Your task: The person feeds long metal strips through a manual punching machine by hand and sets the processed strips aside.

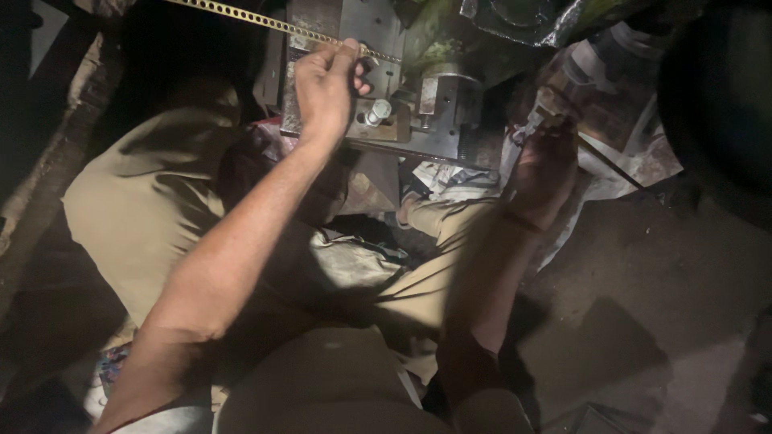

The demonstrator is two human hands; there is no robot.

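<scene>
Brass-coloured perforated strip (pixel 265 22) ran across the steel press block (pixel 386 88), and the left hand (pixel 326 80) pinched it, thumb and fingers pressed together at its right end! Beside that grip, a bolt (pixel 378 111) stood on the block. Right hand (pixel 543 165) was curled around a thin rod (pixel 607 161), blurred in shadow; nearby, crumpled plastic sheeting (pixel 635 153).

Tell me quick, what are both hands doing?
Left hand: closed, pinching a perforated metal strip.
Right hand: closed around a thin rod.
</scene>
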